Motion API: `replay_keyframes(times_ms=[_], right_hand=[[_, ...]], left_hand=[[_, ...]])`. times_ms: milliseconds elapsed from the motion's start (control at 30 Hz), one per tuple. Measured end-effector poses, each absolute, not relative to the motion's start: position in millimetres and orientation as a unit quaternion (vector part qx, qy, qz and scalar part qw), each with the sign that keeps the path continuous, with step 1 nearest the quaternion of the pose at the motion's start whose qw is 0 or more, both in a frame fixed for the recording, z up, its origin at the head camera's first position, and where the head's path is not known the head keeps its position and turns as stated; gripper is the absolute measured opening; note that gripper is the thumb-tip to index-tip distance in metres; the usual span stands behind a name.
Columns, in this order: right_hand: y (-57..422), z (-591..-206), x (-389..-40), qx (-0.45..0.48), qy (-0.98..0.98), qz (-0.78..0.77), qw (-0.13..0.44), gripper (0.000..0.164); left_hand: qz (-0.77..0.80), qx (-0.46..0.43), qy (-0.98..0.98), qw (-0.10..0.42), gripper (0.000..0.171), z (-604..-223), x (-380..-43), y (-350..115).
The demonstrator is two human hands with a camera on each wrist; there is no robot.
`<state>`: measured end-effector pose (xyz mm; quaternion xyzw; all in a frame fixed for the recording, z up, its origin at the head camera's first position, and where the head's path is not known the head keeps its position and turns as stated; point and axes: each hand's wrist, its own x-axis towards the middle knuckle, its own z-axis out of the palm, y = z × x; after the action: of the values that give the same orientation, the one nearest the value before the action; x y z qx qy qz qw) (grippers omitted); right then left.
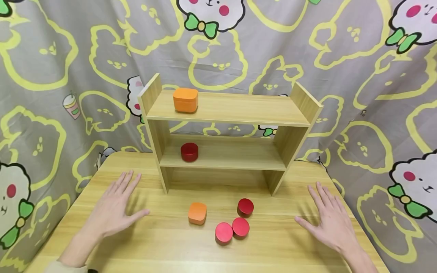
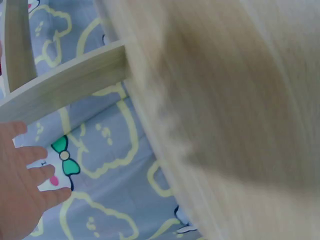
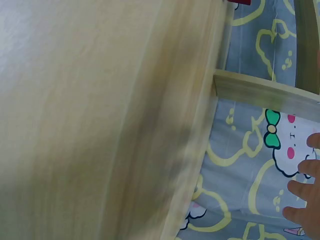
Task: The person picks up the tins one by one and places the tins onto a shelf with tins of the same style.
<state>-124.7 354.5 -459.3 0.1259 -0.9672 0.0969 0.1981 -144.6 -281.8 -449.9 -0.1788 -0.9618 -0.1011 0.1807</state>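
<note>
My left hand (image 1: 114, 208) is spread over the left side of the table, its fingers straight and holding nothing. On the right side my right hand (image 1: 329, 222) is likewise spread, with nothing in it. Between them on the table lie an orange rounded-square box (image 1: 197, 213) and three round red boxes: one farther back (image 1: 245, 207), and a pair side by side nearer me, the right one (image 1: 241, 227) and the left one (image 1: 224, 232). Behind them stands a wooden shelf (image 1: 225, 162). Another orange box (image 1: 186, 100) sits on its top board, and a dark red round box (image 1: 189, 152) on its middle board.
The wooden table (image 1: 164, 242) reaches back to a grey curtain (image 1: 102, 60) with yellow outlines and white cartoon faces. The shelf's side panels (image 1: 307, 102) rise above its top board. Both wrist views show hand shadows on the tabletop.
</note>
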Motion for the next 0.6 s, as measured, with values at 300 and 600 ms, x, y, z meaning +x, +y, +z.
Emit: replay_keyframes(times_ms=[300,600], right_hand=[[338.1,-441.0,-127.4,0.141,-0.956,0.151,0.207,0.109],[312.4,-425.0,-126.2,0.138,-0.932,0.267,0.204,0.105]], left_hand=[[-0.187,-0.148,-0.948,0.210,0.113,-423.2,-146.6,-276.4],[-0.361,-0.116,-0.892,0.247,0.091,-408.2,-149.5,-260.6]])
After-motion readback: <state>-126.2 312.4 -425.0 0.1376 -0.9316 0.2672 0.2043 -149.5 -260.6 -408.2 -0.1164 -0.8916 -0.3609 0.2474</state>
